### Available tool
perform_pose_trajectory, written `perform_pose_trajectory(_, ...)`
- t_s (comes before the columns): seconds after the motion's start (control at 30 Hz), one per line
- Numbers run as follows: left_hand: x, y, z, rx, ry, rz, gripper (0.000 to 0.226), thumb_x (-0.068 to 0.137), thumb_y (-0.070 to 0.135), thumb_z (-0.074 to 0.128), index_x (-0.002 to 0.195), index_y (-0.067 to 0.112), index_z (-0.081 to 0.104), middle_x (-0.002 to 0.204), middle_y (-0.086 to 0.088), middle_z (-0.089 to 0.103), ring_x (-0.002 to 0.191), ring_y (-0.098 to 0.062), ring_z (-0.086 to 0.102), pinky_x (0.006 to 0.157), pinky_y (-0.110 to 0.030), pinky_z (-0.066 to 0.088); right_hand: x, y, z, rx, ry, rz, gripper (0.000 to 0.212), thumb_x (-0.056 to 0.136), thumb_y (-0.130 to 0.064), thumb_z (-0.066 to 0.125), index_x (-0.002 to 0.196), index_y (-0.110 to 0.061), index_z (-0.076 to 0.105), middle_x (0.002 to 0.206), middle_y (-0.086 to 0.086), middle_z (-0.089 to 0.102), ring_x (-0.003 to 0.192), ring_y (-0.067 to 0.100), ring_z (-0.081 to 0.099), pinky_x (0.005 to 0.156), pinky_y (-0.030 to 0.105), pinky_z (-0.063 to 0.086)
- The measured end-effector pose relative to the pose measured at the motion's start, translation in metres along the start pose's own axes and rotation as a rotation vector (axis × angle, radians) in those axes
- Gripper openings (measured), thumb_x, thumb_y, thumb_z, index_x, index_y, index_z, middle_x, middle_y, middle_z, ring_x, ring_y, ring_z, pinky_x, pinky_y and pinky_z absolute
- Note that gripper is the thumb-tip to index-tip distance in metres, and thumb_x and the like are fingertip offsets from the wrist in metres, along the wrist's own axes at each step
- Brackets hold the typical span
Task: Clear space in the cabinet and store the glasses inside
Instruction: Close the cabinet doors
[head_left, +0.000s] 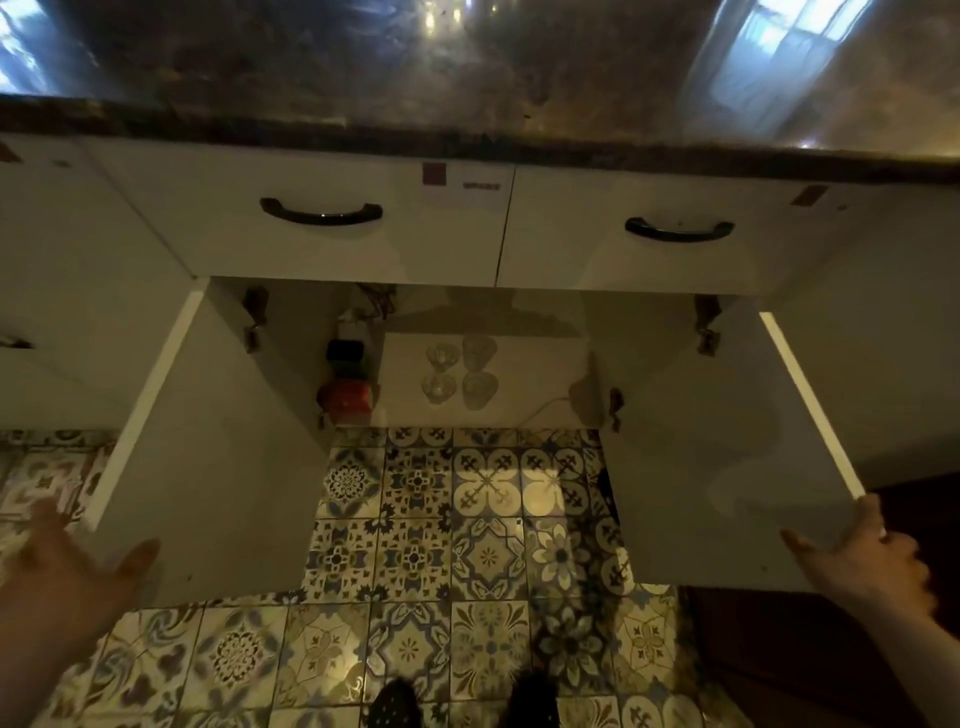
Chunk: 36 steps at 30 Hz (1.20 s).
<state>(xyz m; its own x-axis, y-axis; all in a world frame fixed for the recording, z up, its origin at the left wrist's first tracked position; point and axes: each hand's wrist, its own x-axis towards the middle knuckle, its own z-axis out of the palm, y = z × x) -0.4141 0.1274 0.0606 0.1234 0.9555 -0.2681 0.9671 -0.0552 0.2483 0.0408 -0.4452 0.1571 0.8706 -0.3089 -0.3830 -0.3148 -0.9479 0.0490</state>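
Four glasses (460, 375) stand together on the cabinet (545, 374) floor, at 12 o'clock from the feet. The left hand (67, 571) is spread, holding nothing, near the left door (208, 441). The right hand (872, 556) seems to grip the right door (727, 441) corner (blurred). Swing both doors shut gently, so the glasses do not rattle.

White cabinet doors (218, 457) beneath a dark mottled brown countertop (467, 78), black drawer handles (321, 213), a red-orange object (347, 396) inside the cabinet, blue-and-cream ornamental patterned floor tiles (415, 561) below.
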Motion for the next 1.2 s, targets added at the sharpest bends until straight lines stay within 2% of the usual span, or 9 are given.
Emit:
perform_pose_trajectory(0.07,-0.034,0.024,0.0,0.023,-0.002,-0.091,0.108,0.057,0.063,0.083,0.136,0.013,0.03,0.126,-0.037,0.048,0.106,-0.062,0.051,0.083,-0.072,0.047,-0.004,-0.003,0.008,0.0,0.041,0.014,0.101,0.078,-0.055,0.074,0.15,-0.023,0.011,0.141,0.032,0.034,0.126,0.056,0.036,0.101,0.067,0.037)
perform_pose_trajectory(0.23,-0.095,0.091,-0.007,-0.019,-0.004,-0.067,0.102,0.077,0.041,0.081,0.146,0.011,0.012,0.136,-0.037,0.037,0.115,-0.063,0.043,0.094,-0.071,0.039,-0.031,-0.027,0.024,-0.005,0.08,0.031,0.108,0.079,-0.054,0.072,0.153,-0.016,0.003,0.145,0.033,0.029,0.129,0.054,0.034,0.102,0.065,0.034)
perform_pose_trajectory(0.63,-0.163,0.231,0.043,-0.323,-0.262,-0.033,0.1,0.088,0.056,0.061,0.15,0.011,-0.002,0.148,-0.024,0.04,0.114,-0.046,0.057,0.1,-0.054,0.046,-0.101,-0.143,0.053,0.266,-0.019,0.017,0.117,0.08,-0.053,0.072,0.153,-0.009,-0.008,0.147,0.029,0.025,0.131,0.045,0.035,0.1,0.053,0.041)
perform_pose_trajectory(0.77,-0.162,0.277,0.057,-0.431,-0.335,0.026,0.09,0.09,0.064,0.051,0.151,0.015,0.006,0.147,-0.015,0.045,0.116,-0.039,0.058,0.099,-0.052,0.047,-0.117,-0.183,0.052,0.475,-0.07,-0.058,0.108,0.085,-0.045,0.071,0.156,-0.011,-0.004,0.148,0.023,0.027,0.128,0.042,0.042,0.093,0.048,0.046)
perform_pose_trajectory(0.9,-0.149,0.318,0.065,-0.521,-0.392,0.167,0.071,0.097,0.057,0.042,0.154,0.024,0.015,0.153,-0.007,0.041,0.13,-0.032,0.05,0.108,-0.051,0.039,-0.119,-0.222,0.047,0.761,-0.178,-0.167,0.096,0.09,-0.033,0.069,0.159,-0.017,0.004,0.155,0.012,0.03,0.134,0.036,0.044,0.104,0.044,0.042)
perform_pose_trajectory(0.97,-0.141,0.334,0.067,-0.569,-0.421,0.275,0.065,0.1,0.053,0.041,0.155,0.033,0.013,0.158,0.001,0.033,0.139,-0.028,0.04,0.111,-0.049,0.03,-0.115,-0.242,0.045,0.925,-0.237,-0.23,0.081,0.094,-0.023,0.065,0.158,-0.021,0.016,0.137,-0.001,0.051,0.117,0.022,0.057,0.097,0.037,0.047)
perform_pose_trajectory(1.03,-0.128,0.35,0.07,-0.617,-0.475,0.364,0.063,0.102,0.047,0.041,0.156,0.038,0.009,0.161,0.005,0.029,0.143,-0.023,0.035,0.116,-0.049,0.029,-0.11,-0.263,0.041,0.995,-0.302,-0.322,0.064,0.097,-0.023,0.06,0.152,-0.03,0.029,0.115,-0.014,0.057,0.102,0.007,0.059,0.09,0.029,0.047)
perform_pose_trajectory(1.13,-0.108,0.371,0.075,-0.654,-0.537,0.439,0.063,0.105,0.033,0.042,0.157,0.034,0.007,0.161,0.004,0.03,0.143,-0.017,0.035,0.118,-0.04,0.029,-0.098,-0.293,0.038,1.0,-0.386,-0.421,0.061,0.1,-0.025,0.052,0.154,-0.037,0.028,0.141,-0.005,0.053,0.119,0.015,0.055,0.102,0.036,0.046)
perform_pose_trajectory(1.2,-0.1,0.381,0.076,-0.678,-0.585,0.431,0.068,0.105,0.027,0.041,0.158,0.031,-0.002,0.162,0.005,0.025,0.144,-0.012,0.03,0.113,-0.026,0.025,-0.087,-0.312,0.036,0.986,-0.435,-0.473,0.064,0.101,-0.02,0.048,0.156,-0.037,0.021,0.142,-0.006,0.052,0.108,0.007,0.059,0.093,0.028,0.049)
